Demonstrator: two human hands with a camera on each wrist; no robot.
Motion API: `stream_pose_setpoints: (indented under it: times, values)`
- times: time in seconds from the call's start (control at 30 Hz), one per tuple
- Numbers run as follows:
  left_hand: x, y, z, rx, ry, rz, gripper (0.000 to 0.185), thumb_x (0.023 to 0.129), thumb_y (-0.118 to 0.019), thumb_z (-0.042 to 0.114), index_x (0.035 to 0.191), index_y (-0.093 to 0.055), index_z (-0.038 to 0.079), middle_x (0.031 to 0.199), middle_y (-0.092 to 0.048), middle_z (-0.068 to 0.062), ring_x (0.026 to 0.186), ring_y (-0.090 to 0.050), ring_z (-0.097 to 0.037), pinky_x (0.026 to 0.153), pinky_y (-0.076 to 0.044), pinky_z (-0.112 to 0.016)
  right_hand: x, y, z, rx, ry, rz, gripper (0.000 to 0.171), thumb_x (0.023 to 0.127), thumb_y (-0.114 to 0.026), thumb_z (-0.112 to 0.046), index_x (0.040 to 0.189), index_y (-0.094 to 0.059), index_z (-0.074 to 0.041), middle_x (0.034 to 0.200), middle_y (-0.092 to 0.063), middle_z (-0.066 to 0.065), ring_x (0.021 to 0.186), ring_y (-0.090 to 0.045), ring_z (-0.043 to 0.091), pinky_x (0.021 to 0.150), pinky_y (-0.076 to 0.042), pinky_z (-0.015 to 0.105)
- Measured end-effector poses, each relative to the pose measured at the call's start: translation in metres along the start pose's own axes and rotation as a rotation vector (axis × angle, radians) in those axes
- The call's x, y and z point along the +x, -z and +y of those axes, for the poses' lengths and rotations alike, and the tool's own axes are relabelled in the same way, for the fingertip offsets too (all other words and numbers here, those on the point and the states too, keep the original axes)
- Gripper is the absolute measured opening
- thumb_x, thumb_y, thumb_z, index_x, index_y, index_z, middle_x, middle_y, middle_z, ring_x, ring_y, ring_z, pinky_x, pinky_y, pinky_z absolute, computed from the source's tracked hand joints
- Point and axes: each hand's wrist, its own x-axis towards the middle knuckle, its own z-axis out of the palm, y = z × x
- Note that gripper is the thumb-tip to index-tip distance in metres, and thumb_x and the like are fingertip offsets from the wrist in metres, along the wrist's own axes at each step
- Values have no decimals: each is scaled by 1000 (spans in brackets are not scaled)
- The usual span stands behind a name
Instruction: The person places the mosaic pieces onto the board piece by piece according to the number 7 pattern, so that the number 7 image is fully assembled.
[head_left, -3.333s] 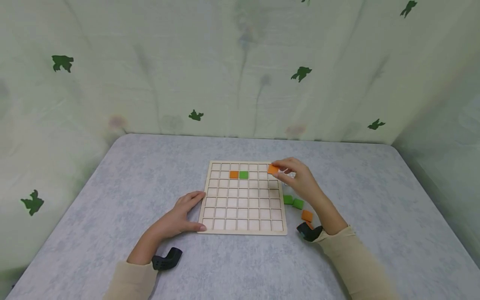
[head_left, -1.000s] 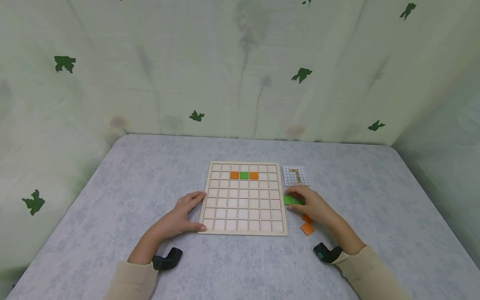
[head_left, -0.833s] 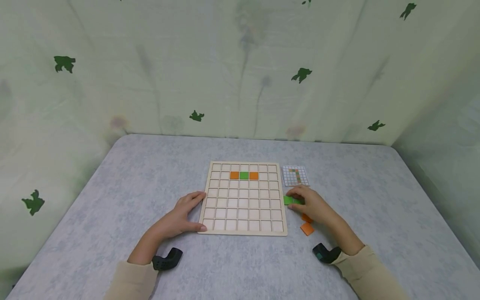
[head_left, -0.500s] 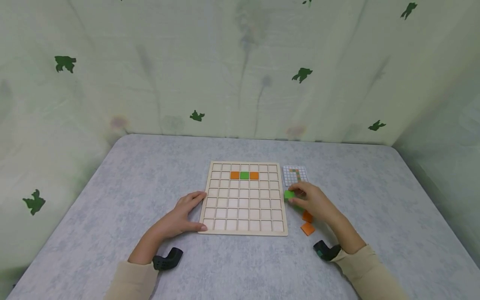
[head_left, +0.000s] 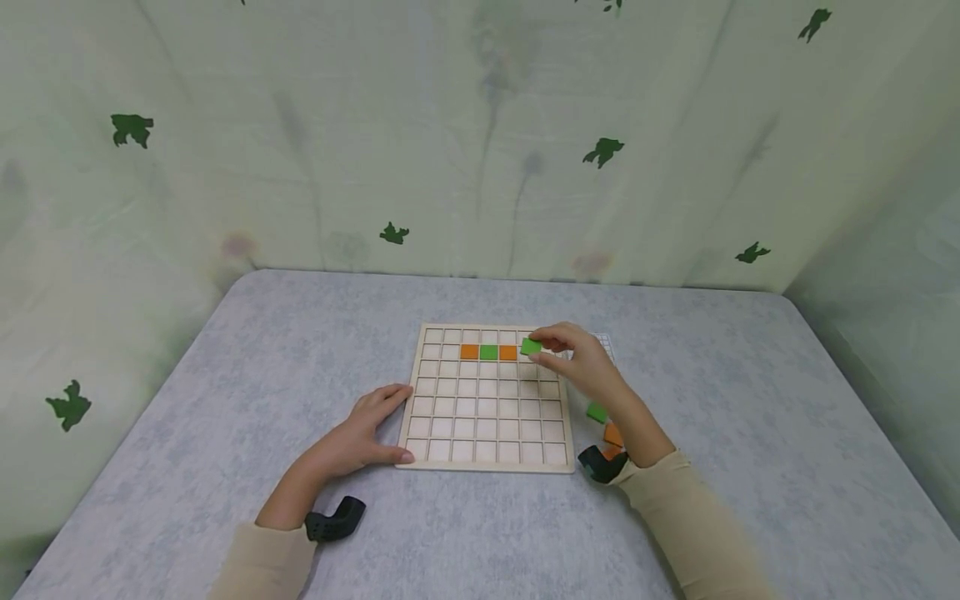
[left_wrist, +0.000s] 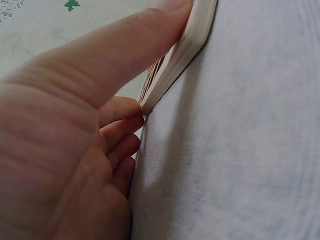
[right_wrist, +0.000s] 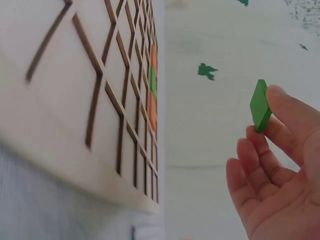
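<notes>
the wooden grid board [head_left: 464, 407] lies flat, the left hand [head_left: 360, 432] touching its left edge, thumb and fingers wide apart. above the board's far right part, the right hand [head_left: 588, 362] pinches a green tile [head_left: 531, 346]; a light edge grip, square to the board's lines, should serve placement best.

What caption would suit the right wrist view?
The right hand pinches a green tile; orange and green tiles sit in the gridded board.

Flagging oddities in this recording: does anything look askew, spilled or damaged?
Nothing stands out as spilled or damaged. Three tiles sit squarely in the board; the right hand pinches a green tile. Only the loose tiles beside the board lie askew.
</notes>
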Motion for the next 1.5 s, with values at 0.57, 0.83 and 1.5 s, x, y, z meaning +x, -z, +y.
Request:
stream_pose_setpoints:
  times: [0.57, 0.83, 1.5]
  values:
    - [2, -1, 1, 6, -2, -4, 96, 69, -74, 44, 142, -26, 7, 144, -19, -14, 130, -10, -35, 96, -18, -57, 9, -42, 24, -24, -132, -97, 23, 82, -67, -15, 104, -63, -8, 96, -56, 2, 83, -51, 15, 72, -43, 31]
    - [1, 0, -1, 9, -2, 4, 96, 68, -74, 45, 142, -26, 7, 143, -20, -14, 130, -11, -35, 96, -18, -58, 13, -45, 22, -50, -144, -119, 17, 81, -68, -15, 97, -65, -9, 95, -52, 2, 82, -47, 16, 73, -41, 30]
    - [1, 0, 0, 19, 6, 8, 95, 68, -75, 43, 142, -27, 6, 143, -21, -14, 129, -12, -36, 96, -18, -57, -23, 18, -5, -13, -51, -35, 43, 80, -68, -25, 117, -56, -6, 113, -54, 6, 102, -50, 29, 87, -40, 42]
